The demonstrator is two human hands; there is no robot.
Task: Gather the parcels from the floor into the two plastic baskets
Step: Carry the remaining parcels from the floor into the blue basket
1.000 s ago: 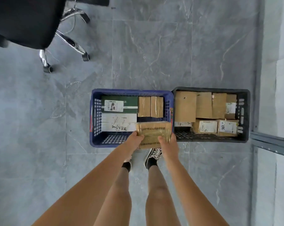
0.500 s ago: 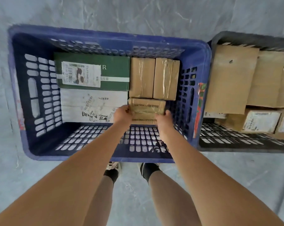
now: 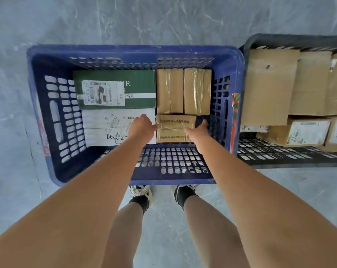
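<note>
Inside the blue basket (image 3: pixel 38 105), at its 5 o'clock corner, lies the taped brown parcel (image 3: pixel 175 128), just beside the white box (image 3: pixel 105 122). It looks light, stiff and slick with tape; best held by its short ends, where the left hand (image 3: pixel 142 128) and right hand (image 3: pixel 197 130) pinch it, fingers curled round its sides.

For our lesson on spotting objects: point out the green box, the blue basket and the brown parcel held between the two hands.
green box (image 3: pixel 136 76), head view, on its plain green top, far side.
blue basket (image 3: pixel 136 50), head view, on its far rim.
brown parcel (image 3: pixel 174 120), head view, on its taped top face.
</note>
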